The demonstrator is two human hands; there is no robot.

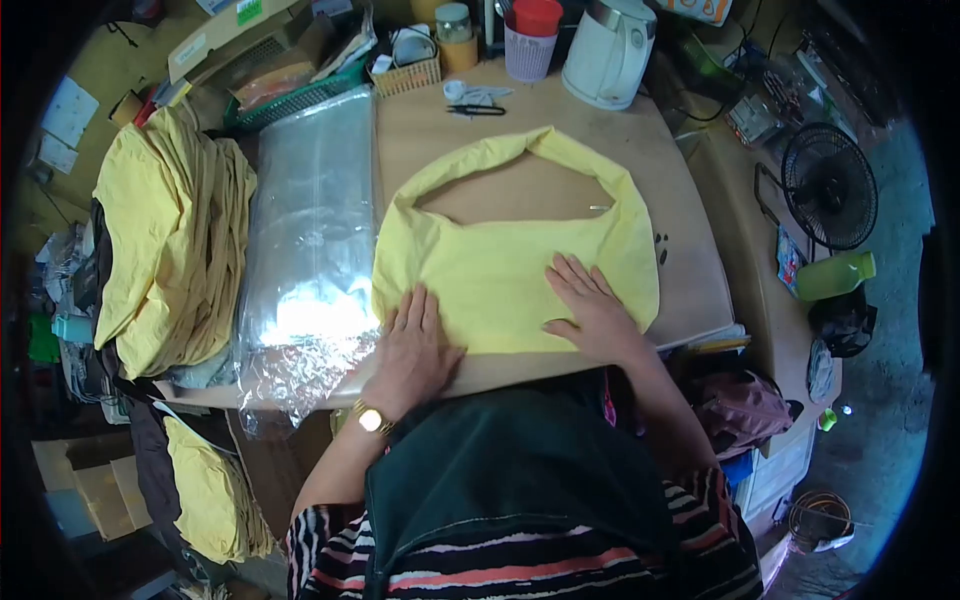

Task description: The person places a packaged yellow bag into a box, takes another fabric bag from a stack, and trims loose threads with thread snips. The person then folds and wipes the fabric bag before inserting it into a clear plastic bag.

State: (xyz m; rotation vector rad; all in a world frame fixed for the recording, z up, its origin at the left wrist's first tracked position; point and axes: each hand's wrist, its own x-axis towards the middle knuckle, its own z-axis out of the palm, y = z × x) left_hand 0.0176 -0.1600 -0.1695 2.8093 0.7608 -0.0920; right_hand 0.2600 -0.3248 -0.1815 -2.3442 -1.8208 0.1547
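A yellow cloth bag [500, 270] lies flat on the brown cardboard-covered table [675, 180], its wide strap arched toward the back. My left hand [412, 355] rests on the bag's lower left corner, fingers stretched out and pointing away from me; a gold watch is on that wrist. On the right part of the bag, my right hand [592, 308] lies flat with the thumb spread. Neither hand grips anything. Left of the bag are clear plastic sleeves [310, 200], shiny and crinkled at the near end.
A pile of yellow cloth [170, 240] is at the left, another [210, 490] lower down. Black snips [476, 110], a kettle [608, 55], a purple basket [528, 52] and jars stand at the back. A black fan [828, 185] and green bottle [835, 275] are at right.
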